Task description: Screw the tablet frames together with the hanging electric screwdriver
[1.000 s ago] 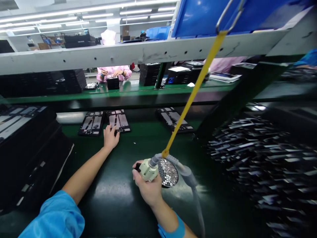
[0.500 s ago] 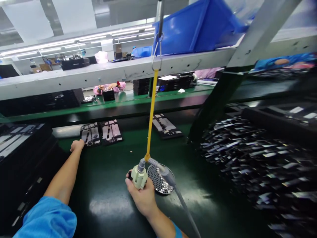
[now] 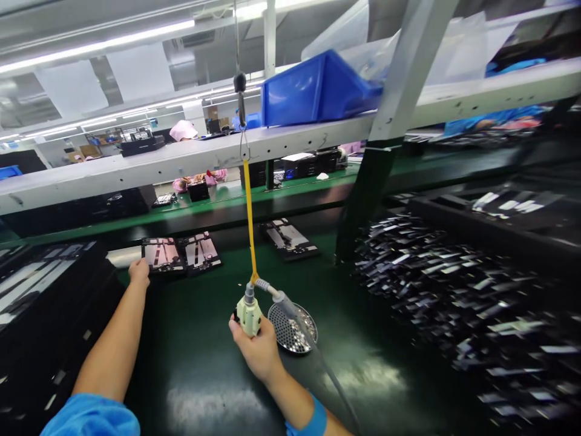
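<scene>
My right hand (image 3: 258, 348) is wrapped around a pale green electric screwdriver (image 3: 249, 316), held upright with its cable end up. A yellow strap (image 3: 249, 218) hangs from a hook and joins the screwdriver's top, where a grey cable (image 3: 313, 345) also runs off. My left hand (image 3: 138, 272) is closed at the near left corner of an opened tablet unit (image 3: 162, 254); its fingertips are partly hidden. Beside that lies a second tablet unit (image 3: 200, 251), and a third unit (image 3: 290, 238) is further right. A perforated round metal dish (image 3: 282, 332) with small shiny bits sits right of the screwdriver.
Black stacks of units (image 3: 54, 303) rise at the left. A large bank of stacked dark parts (image 3: 436, 290) fills the right. A white beam (image 3: 190, 158) crosses above, carrying a blue bin (image 3: 313, 91). A post (image 3: 376, 175) stands behind. Co-workers' hands (image 3: 195, 180) show across the line.
The view has tilted up and swung right, so the scene sits lower and further left. The left tablet unit has shifted slightly left with my left hand. My right hand still grips the screwdriver.
</scene>
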Tool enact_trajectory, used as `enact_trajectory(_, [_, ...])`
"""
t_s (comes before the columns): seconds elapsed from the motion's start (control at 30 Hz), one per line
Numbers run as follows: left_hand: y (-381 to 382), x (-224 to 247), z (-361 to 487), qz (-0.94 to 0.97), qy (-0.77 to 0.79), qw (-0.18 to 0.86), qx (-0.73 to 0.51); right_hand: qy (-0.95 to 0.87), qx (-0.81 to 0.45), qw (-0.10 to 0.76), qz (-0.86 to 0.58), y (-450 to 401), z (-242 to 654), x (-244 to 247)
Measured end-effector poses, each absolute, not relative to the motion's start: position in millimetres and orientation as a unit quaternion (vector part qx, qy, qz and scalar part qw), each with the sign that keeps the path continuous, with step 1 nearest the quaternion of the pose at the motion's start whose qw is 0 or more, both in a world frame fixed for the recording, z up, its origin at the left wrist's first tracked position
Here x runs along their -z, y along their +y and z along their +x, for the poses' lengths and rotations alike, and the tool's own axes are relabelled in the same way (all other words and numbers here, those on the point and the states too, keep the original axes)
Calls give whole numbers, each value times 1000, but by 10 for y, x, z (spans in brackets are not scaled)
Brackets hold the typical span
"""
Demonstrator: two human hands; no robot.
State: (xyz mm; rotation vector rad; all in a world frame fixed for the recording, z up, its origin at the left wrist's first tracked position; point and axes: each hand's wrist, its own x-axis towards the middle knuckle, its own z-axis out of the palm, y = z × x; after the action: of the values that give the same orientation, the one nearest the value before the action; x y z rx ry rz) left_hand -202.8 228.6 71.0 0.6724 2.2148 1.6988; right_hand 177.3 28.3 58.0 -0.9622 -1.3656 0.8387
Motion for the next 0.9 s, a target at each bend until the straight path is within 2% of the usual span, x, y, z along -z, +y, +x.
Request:
enact_trajectory(0.13, [2020,-828,-1826,186,701,232,-648,-580,-357,602,-417,322,1782,-537])
enact_trajectory(0.3, [1387,-755,-1314,188,605,366,-682,-567,-333,630,-412,369,1850,-560])
enact_trajectory(0.47, [579,-598,-689,196,557,456,-666,-521,-301,672,-432,440,1999,-684])
enact_trajectory(0.67, [-171,-356,-127,170,574,519,-611,-484,-251,699,-462,515,2113,-737])
enact_trajectory(0.73, [-331,-255,-121,216,604,514,-569,-482,-238,698,-473,526,2108,-716])
enact_trajectory(0.8, [-446,-203,-212,352,647,460,-496,-484,-233,695,-478,528,2085,-686])
enact_trajectory(0.9, [-530,-287,-374,613,644,261,-376,-497,-234,685,-479,516,2038,-646])
